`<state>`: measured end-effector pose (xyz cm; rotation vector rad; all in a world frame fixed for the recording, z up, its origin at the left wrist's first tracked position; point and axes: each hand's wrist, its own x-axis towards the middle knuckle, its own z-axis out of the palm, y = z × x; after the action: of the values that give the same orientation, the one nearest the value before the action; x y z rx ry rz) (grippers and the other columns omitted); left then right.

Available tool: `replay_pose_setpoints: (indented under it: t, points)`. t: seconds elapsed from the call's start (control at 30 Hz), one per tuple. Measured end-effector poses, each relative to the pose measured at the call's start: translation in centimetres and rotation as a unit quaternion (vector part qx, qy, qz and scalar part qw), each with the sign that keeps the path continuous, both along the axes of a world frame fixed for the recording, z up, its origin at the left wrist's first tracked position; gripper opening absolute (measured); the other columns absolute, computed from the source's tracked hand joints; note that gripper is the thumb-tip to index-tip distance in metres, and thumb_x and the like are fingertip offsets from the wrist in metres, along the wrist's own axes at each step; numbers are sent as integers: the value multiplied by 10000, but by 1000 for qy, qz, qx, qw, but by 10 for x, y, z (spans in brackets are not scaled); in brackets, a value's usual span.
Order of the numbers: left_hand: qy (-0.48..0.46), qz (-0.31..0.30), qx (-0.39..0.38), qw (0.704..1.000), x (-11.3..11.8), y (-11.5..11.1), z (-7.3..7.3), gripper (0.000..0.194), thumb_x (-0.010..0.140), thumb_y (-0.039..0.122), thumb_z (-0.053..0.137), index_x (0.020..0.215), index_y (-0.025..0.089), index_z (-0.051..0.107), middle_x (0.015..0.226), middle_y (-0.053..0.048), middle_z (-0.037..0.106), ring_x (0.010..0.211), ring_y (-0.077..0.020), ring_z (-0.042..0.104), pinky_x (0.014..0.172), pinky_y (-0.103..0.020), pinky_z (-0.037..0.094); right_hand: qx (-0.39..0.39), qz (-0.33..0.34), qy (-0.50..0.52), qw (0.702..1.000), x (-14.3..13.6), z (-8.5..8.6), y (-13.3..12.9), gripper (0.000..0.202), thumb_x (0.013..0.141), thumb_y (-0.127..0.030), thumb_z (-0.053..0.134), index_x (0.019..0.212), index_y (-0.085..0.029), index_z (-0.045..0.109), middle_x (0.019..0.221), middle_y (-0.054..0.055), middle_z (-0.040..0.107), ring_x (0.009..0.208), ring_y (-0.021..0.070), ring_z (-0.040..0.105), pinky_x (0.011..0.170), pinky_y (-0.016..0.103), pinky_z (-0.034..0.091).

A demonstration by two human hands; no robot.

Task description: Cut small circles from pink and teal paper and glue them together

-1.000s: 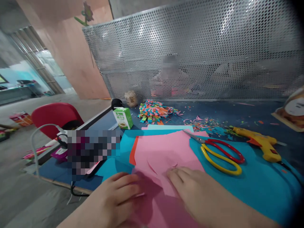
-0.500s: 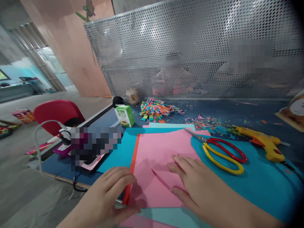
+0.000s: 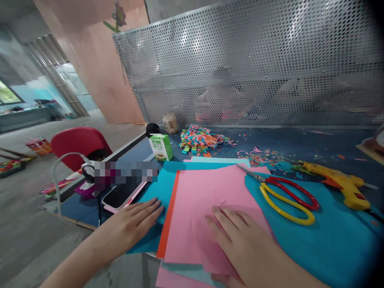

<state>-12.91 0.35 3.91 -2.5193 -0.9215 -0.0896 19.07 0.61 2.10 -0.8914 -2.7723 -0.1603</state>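
My left hand (image 3: 136, 224) lies palm down with its fingers stretched out on blue paper (image 3: 156, 232), just left of the orange strip (image 3: 169, 220). My right hand (image 3: 240, 244) covers a loose pink paper sheet (image 3: 214, 250) lying over the larger pink sheet (image 3: 192, 200). Its fingers rest on top; the thumb, partly hidden, appears tucked at the sheet's lower edge. Scissors (image 3: 264, 180) with one red and one yellow handle lie to the right, blades partly apart, their tips over the pink paper. Pale blue paper (image 3: 183, 269) shows underneath.
A yellow glue gun (image 3: 345, 182) lies at the right with its cord. Behind the papers are a fringed colourful paper pile (image 3: 201, 140), paper scraps (image 3: 267, 158) and a green-white carton (image 3: 160, 147). A phone (image 3: 124, 196) lies left. A perforated metal panel (image 3: 240, 52) closes off the back.
My left hand has moved left off the orange strip and flattened onto the blue paper. My right hand has moved slightly down, its thumb shifting to the loose pink sheet's lower edge.
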Motion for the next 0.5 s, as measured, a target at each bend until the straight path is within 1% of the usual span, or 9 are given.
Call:
replay_pose_setpoints:
  t: [0.07, 0.17, 0.23, 0.27, 0.3, 0.37, 0.43, 0.47, 0.5]
  points:
    - [-12, -16, 6, 1000, 1, 1, 0, 391, 961, 104, 327, 1240, 191, 586, 1166, -64, 716, 1088, -182, 659, 933, -292, 514, 16, -3, 20, 1000, 1, -4, 1, 642, 823, -530, 573, 1270, -72, 613, 1274, 225, 627, 1100, 397, 626, 826, 537, 573]
    - [-31, -21, -20, 999, 4, 6, 12, 395, 947, 102, 343, 1213, 224, 609, 1154, -47, 722, 1088, -177, 651, 976, -316, 479, 9, -6, 37, 999, 0, -7, 1, 650, 809, -515, 594, 1279, -66, 603, 1268, 219, 635, 1096, 388, 629, 834, 525, 574]
    - [-44, -31, -35, 998, 9, 13, 27, 345, 956, 135, 365, 1099, 240, 660, 1073, -23, 750, 1076, -180, 650, 1011, -348, 435, -7, -9, 33, 999, -1, -7, 1, 647, 819, -490, 579, 1303, -61, 582, 1293, 219, 615, 1118, 394, 615, 854, 536, 564]
    - [-55, -36, -42, 997, 13, 16, 35, 324, 966, 160, 375, 1016, 251, 681, 993, 2, 768, 1055, -175, 657, 1020, -352, 413, -22, -9, 22, 999, -2, -6, 1, 647, 830, -481, 563, 1317, -54, 568, 1310, 223, 599, 1134, 401, 603, 866, 547, 556]
    - [-67, -43, -53, 995, 16, 20, 43, 311, 974, 193, 388, 949, 263, 690, 923, 26, 775, 1024, -164, 665, 1022, -345, 398, -39, -10, 8, 999, -2, -5, 1, 649, 838, -471, 549, 1330, -47, 554, 1326, 227, 582, 1151, 410, 590, 876, 559, 548]
    - [-91, -65, -70, 991, 25, 26, 60, 294, 976, 266, 421, 874, 292, 696, 859, 65, 775, 988, -140, 672, 1002, -307, 396, -72, -14, -16, 997, -3, -2, 0, 659, 846, -454, 537, 1356, -36, 521, 1361, 231, 545, 1188, 419, 559, 909, 576, 526]
    - [-67, -72, -76, 992, 33, 30, 79, 317, 986, 266, 396, 911, 301, 703, 898, 65, 775, 1022, -133, 660, 988, -298, 402, -94, -20, -26, 995, -3, 4, 0, 657, 847, -419, 536, 1376, -31, 494, 1390, 225, 515, 1221, 410, 533, 947, 574, 503]
    - [-39, -62, -68, 995, 37, 30, 89, 339, 993, 248, 368, 961, 292, 702, 946, 53, 771, 1075, -141, 639, 994, -318, 403, -101, -24, -27, 994, -3, 7, 0, 652, 851, -398, 530, 1388, -32, 478, 1409, 218, 494, 1239, 401, 518, 966, 566, 492]
    - [-19, -56, -39, 998, 39, 29, 99, 365, 999, 231, 338, 995, 277, 700, 979, 47, 767, 1101, -152, 626, 997, -346, 405, -107, -25, -30, 994, -3, 10, -1, 645, 859, -380, 520, 1399, -32, 462, 1426, 210, 473, 1256, 391, 505, 982, 555, 484]
